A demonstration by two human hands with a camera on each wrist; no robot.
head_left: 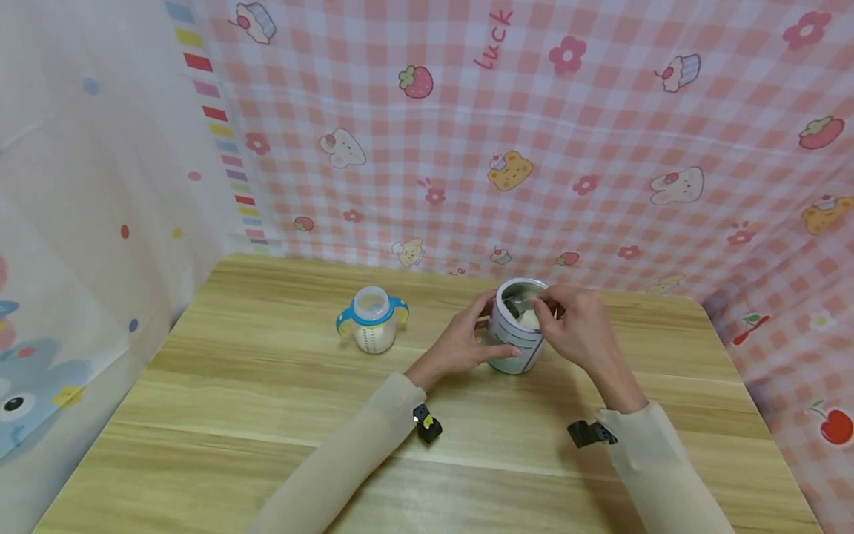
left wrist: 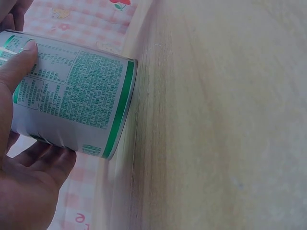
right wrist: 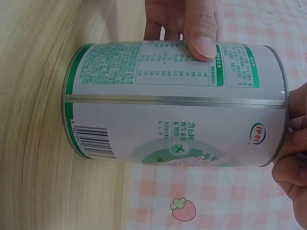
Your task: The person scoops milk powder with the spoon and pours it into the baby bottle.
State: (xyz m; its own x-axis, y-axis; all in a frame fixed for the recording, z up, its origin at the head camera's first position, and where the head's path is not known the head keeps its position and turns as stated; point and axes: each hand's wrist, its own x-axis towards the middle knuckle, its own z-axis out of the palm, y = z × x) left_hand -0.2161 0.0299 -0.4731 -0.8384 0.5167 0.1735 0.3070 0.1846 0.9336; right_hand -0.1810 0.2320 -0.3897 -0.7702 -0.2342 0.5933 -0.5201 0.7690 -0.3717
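An open-topped milk powder tin (head_left: 517, 348), white with green print, stands upright on the table. My left hand (head_left: 460, 337) grips its side, thumb across the front and fingers round the back; the left wrist view shows this left hand (left wrist: 29, 187) from close by. At the tin's mouth, my right hand (head_left: 579, 326) has its fingers curled over the rim. They seem to pinch a small white thing (head_left: 529, 320) inside, mostly hidden. Its curled fingers (right wrist: 292, 148) touch the rim in the right wrist view, where a barcode shows low on the tin (right wrist: 192, 129).
Left of the tin stands a baby bottle (head_left: 375, 337) with blue and yellow handles, no cap on it and whitish contents. The wooden table (head_left: 267, 415) meets a pink checked cloth (head_left: 454, 133) at the back. A pale cloth (head_left: 100, 185) hangs at the left.
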